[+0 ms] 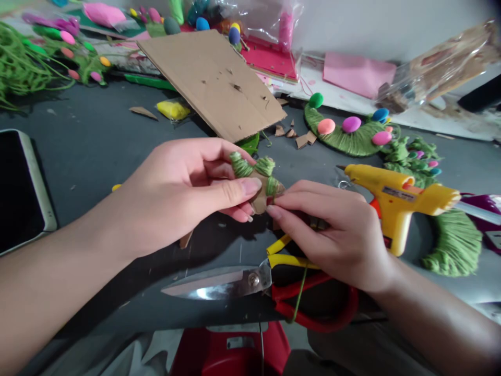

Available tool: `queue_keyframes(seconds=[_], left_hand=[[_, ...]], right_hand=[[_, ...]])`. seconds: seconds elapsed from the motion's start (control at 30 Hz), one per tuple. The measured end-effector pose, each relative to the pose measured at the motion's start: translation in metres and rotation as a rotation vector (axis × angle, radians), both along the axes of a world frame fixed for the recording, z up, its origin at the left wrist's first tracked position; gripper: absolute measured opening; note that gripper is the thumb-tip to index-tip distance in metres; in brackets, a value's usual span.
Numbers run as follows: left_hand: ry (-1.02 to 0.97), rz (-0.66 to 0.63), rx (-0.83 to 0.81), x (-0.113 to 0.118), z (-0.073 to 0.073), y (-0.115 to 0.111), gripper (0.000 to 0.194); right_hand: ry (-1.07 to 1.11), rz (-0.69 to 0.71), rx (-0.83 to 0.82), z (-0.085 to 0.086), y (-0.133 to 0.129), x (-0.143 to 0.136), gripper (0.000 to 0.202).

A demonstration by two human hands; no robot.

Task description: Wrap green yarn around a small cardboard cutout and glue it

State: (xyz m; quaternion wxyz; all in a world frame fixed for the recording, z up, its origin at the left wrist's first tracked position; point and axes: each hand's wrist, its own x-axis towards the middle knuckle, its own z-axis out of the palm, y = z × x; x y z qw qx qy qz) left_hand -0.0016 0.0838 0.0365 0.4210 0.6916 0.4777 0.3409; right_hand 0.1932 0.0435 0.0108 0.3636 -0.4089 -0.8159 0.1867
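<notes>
My left hand (195,183) is closed around a small cardboard cutout (258,201), its thumb pressed on the front. Green yarn wraps several of the cutout's points, and bare cardboard shows in the middle. At the cutout's right edge my right hand (324,224) pinches the green yarn (301,292), whose loose strand hangs down across the scissors. The scissors (219,284), with yellow and red handles, lie below both hands, partly hidden by my right hand. A yellow glue gun (395,193) rests just right of my right hand.
A cardboard sheet (215,78) with scraps stands behind my hands. A green yarn-wrapped crescent (348,130) with coloured balls lies back right, another yarn-wrapped piece (456,245) at right. A phone (19,188) is at left, tangled yarn (23,68) back left. A red stool (230,350) shows below the table edge.
</notes>
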Motion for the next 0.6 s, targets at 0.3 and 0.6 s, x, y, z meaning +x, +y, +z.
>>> queue_keyframes(seconds=[0.3,0.6], left_hand=[[0.092,-0.025,0.109,-0.015,-0.011,-0.009,0.027],[0.093,-0.080,0.144,-0.017,-0.012,-0.012,0.012]], right_hand=[[-0.106,0.059,0.083,-0.008,-0.003,0.001,0.009],[0.015,-0.132,0.206,0.000,-0.002,0.002,0.007]])
